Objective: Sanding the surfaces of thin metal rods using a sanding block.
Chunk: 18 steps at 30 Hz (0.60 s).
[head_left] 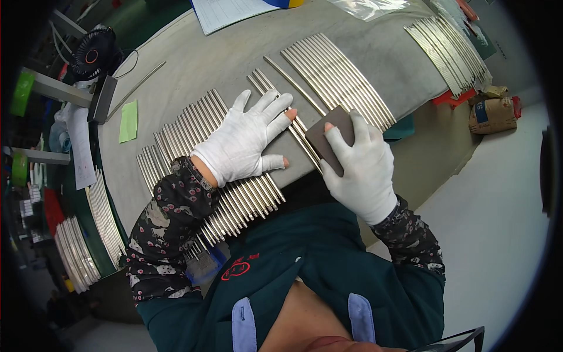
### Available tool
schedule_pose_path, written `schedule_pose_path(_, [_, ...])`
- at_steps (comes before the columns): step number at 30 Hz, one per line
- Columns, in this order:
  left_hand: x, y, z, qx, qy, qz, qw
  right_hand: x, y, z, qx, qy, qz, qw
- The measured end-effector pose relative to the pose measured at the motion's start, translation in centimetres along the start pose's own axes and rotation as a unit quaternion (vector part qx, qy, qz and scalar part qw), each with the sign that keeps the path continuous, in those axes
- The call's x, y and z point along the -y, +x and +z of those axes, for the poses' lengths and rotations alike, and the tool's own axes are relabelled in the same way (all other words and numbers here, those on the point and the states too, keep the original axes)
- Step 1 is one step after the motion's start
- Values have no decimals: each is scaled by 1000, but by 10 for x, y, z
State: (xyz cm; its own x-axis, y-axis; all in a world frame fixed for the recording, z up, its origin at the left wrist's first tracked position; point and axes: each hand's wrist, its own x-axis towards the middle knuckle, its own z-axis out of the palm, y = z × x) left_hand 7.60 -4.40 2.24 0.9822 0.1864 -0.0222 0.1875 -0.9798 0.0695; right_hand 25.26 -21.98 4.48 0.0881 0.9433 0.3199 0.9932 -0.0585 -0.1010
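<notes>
My left hand, in a white glove with some bare fingertips, lies with its fingers spread over a row of shiny metal rods. Its fingertips reach a few rods set a little apart from that row. My right hand, gloved the same way, grips a grey-brown sanding block. The block rests on or just over the near ends of those few rods; its underside is hidden. One single rod runs up from behind the block. Right of it lies another neat row of rods.
The rods lie on a grey-covered table. More rods are at the far right and lower left. A green paper, a lone rod, a black fan, papers and a plastic bag surround the work.
</notes>
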Motion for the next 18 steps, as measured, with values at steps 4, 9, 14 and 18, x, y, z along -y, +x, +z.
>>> schedule_pose_path(4, [-2, 2, -1, 9, -9, -14, 1000, -12, -34, -12, 14, 17, -8, 1000])
schedule_pose_path(9, [-1, 5, 0, -11, -11, 3, 1000, -3, -7, -5, 0, -12, 1, 1000])
schedule_pose_path(14, [1, 13, 3, -11, -10, -8, 1000, -19, -33, -15, 17, 32, 2, 999])
schedule_pose_path(18, [0, 23, 4, -12, -9, 0, 1000, -29, -53, -33, 22, 18, 37, 999])
